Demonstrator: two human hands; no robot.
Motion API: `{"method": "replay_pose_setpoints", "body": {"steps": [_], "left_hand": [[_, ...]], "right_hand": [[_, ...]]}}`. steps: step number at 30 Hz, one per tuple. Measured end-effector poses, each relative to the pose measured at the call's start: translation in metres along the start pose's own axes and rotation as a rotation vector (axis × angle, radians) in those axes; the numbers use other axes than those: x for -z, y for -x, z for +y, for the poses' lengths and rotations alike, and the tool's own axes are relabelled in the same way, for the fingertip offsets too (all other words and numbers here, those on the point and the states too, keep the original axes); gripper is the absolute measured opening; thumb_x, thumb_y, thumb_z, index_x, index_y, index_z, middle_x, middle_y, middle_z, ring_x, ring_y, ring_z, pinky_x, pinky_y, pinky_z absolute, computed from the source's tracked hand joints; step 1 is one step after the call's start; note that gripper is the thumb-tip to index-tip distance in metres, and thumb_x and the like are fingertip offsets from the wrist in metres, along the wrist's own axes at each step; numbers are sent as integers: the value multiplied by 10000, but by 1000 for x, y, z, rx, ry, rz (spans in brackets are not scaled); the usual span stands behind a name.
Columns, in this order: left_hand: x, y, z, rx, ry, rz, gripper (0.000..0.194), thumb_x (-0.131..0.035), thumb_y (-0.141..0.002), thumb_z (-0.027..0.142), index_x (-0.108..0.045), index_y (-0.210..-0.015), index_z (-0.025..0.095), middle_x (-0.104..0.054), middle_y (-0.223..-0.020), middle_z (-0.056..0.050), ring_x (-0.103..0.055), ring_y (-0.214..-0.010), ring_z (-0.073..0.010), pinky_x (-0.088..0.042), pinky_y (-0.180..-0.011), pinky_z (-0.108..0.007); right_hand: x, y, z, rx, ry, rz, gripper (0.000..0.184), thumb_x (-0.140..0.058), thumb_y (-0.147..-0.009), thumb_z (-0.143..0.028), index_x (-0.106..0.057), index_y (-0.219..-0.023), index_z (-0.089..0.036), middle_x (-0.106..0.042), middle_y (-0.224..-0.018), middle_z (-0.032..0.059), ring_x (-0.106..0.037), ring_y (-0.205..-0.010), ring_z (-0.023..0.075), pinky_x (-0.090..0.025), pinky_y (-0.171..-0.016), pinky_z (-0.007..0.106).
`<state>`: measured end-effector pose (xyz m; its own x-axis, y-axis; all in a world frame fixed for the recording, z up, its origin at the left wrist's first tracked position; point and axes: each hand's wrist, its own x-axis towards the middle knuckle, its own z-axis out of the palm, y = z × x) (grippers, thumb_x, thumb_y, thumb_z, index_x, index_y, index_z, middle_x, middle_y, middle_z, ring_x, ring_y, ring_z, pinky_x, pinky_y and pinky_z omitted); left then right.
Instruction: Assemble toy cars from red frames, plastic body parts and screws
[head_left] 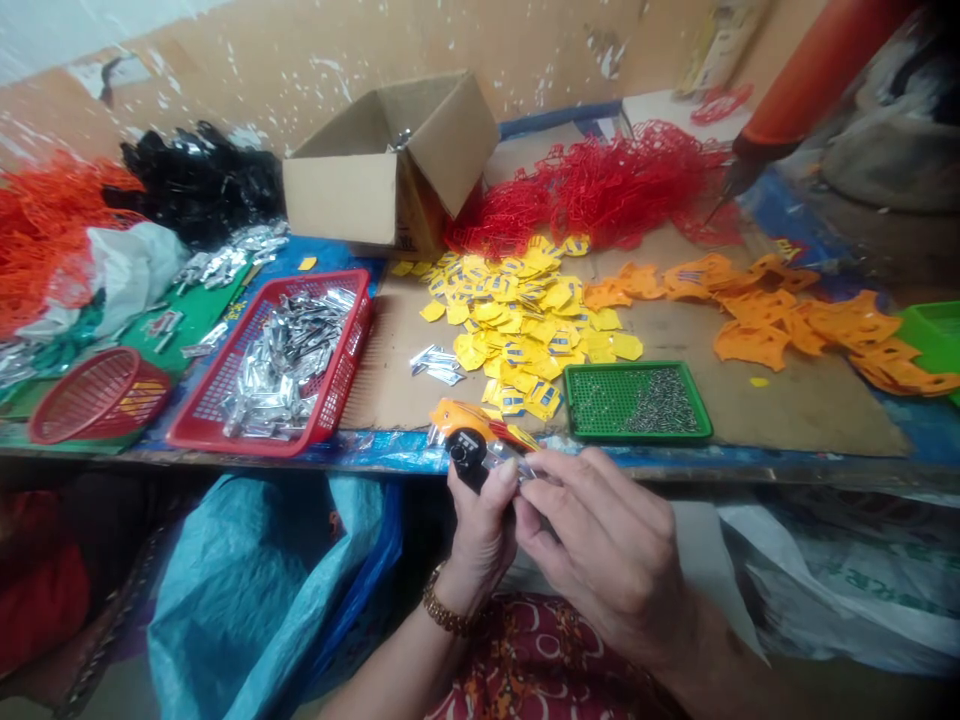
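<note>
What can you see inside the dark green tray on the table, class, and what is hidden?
Inside the green tray, small metallic pieces heap toward the right, with some scattered at left, where green mesh shows. The floor beneath the heap is covered.

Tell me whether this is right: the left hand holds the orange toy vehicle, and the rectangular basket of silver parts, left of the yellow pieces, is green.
Only the colour is wrong: the head view shows that the rectangular basket of silver parts, left of the yellow pieces, is red. The left hand does hold the orange toy vehicle.
</note>
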<state>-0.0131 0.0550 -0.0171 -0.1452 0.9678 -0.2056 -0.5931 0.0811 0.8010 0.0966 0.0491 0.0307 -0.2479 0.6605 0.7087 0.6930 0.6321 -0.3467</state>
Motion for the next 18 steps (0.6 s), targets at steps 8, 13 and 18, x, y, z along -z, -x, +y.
{"method": "replay_pose_setpoints", "body": {"steps": [8, 13, 18], "left_hand": [[-1, -2, 2, 12, 12, -35, 452, -833, -717, 280, -617, -1110, 220, -687, -942, -4, -651, -841, -135, -539, -822, -251], [0, -2, 1, 9, -33, -36, 433, -857, -682, 310, -615, -1024, 205, -675, -901, -1, -653, -815, -146, -541, -812, -271], [4, -5, -1, -38, -128, -46, 459, -847, -688, 341, -601, -1046, 191, -677, -944, -23, -654, -853, -174, -534, -851, -321]], "right_hand": [[3, 2, 5, -47, -95, -78, 112, -623, -772, 20, -680, -762, -76, -711, -841, 136, -678, -799, 242, -591, -717, 401], [6, 1, 7, -78, -126, -114, 112, -612, -773, 16, -674, -754, -75, -686, -816, 123, -654, -792, 227, -577, -705, 378], [6, 1, 8, -76, -124, -110, 109, -618, -771, 15, -679, -748, -73, -686, -820, 121, -656, -799, 233, -570, -710, 379]]}}
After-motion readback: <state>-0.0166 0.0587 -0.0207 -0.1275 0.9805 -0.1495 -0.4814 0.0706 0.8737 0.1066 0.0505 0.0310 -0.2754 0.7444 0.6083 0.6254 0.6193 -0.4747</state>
